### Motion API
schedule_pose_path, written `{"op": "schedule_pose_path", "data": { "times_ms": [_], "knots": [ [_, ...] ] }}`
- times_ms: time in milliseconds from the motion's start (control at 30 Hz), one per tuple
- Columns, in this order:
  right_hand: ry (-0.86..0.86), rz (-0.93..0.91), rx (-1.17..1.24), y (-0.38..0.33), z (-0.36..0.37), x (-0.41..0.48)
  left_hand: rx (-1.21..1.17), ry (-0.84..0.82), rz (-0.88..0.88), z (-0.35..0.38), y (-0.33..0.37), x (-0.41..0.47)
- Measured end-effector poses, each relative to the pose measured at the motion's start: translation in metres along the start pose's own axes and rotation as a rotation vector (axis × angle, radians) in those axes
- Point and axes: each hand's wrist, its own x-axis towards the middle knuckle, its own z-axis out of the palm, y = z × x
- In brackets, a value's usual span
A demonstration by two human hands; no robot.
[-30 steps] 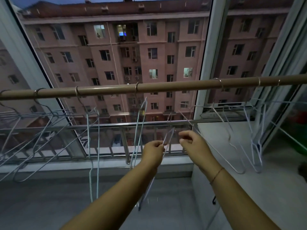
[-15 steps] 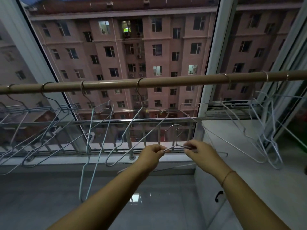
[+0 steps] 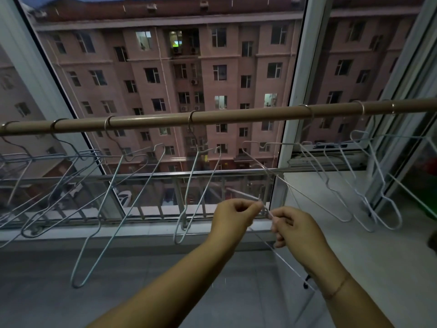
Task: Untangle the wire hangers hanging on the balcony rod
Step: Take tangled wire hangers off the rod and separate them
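Hands: left hand [image 3: 233,215] and right hand [image 3: 293,227] pinch one hanger [image 3: 266,210], lower centre | Rod [image 3: 236,116]: crosses mid-frame, hangers along it | Progress: left cluster [image 3: 59,176] and right cluster [image 3: 354,176] look tangled; most work apparently remains.

Both hands [image 3: 264,221] pinch one wire hanger [image 3: 279,183] — below the rod [image 3: 236,116].
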Motion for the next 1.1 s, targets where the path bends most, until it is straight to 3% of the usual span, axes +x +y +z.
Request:
{"op": "schedule_pose_path", "data": {
  "times_ms": [300, 533, 900, 1000, 1100],
  "knots": [
    [0.054, -0.163, 0.136, -0.046, -0.005, 0.001, -0.2, -0.124, 0.048, -0.006, 0.049, 0.013],
    [0.077, -0.279, 0.157, -0.083, 0.004, 0.026, -0.237, -0.045, 0.112, -0.022, 0.086, 0.029],
    [0.032, -0.189, 0.131, -0.072, 0.028, 0.041, -0.223, 0.036, -0.002, -0.033, 0.065, 0.04],
    [0.022, -0.173, 0.129, -0.07, 0.027, 0.038, -0.182, 0.063, 0.072, -0.031, 0.063, 0.034],
    [0.073, -0.18, 0.072, -0.067, 0.02, 0.031, 0.004, 0.223, 0.246, -0.023, 0.062, 0.024]
  ]
}}
